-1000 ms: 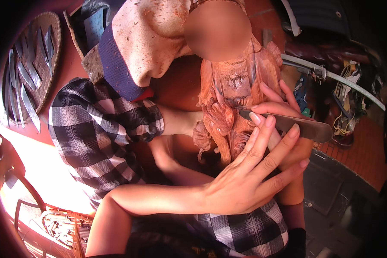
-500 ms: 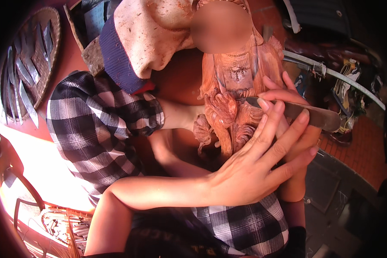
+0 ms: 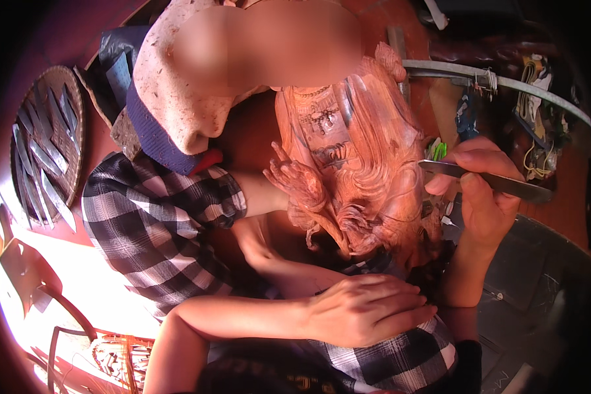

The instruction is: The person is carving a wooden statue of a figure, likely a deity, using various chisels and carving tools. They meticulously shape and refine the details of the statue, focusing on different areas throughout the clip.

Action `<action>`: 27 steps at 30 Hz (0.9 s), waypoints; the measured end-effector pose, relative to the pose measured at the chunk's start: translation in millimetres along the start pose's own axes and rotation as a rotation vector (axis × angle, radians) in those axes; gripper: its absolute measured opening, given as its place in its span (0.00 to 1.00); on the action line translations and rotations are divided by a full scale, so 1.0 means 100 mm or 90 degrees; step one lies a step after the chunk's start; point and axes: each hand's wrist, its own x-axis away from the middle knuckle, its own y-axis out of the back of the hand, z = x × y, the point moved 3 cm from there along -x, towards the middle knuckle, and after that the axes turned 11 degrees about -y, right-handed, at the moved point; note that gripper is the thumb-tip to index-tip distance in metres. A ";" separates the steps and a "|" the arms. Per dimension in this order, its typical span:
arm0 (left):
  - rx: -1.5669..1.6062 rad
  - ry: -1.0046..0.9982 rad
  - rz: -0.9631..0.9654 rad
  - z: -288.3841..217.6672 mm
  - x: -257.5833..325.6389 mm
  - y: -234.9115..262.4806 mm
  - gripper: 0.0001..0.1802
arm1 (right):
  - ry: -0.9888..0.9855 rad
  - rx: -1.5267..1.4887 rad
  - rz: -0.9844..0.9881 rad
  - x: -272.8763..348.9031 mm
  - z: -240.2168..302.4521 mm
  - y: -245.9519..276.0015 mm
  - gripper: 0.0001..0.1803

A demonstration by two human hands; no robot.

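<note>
A reddish-brown wooden statue leans in the middle, a robed figure carved with deep folds and an outstretched carved hand. My right hand pinches a flat, dark carving knife to the right of it. The blade's pointed tip lies near the statue's right side; whether they touch I cannot tell. My left hand rests palm down below the statue on plaid cloth, fingers loosely extended and nothing in them. A co-worker's bare forearm, in a plaid sleeve, reaches to the statue's left side.
Several bare blades lie on a round woven tray at the far left. Pale, chip-specked fabric with a navy ribbed band is close at upper left. A curved metal tube and tangled cords lie right; a basket stands lower left.
My left hand has come off the knife and down onto the plaid cloth. My right hand has drawn the knife rightward, away from the statue's front. The statue now appears more tilted.
</note>
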 end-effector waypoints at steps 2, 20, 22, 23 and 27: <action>-0.006 0.003 -0.005 0.01 -0.04 0.05 0.16 | -0.007 0.008 0.037 -0.05 0.02 0.01 0.08; 0.039 0.080 0.040 0.01 -0.04 -0.01 0.18 | 0.151 0.184 0.346 -0.34 -0.13 -0.29 0.08; 0.019 0.069 0.039 0.02 -0.05 -0.01 0.17 | 0.132 0.188 0.363 -0.36 -0.16 -0.31 0.08; 0.002 0.057 0.041 0.03 -0.07 -0.01 0.16 | 0.136 0.200 0.368 -0.36 -0.16 -0.32 0.07; -0.033 0.039 0.046 0.02 -0.06 -0.06 0.14 | 0.165 0.312 0.372 -0.34 -0.17 -0.30 0.06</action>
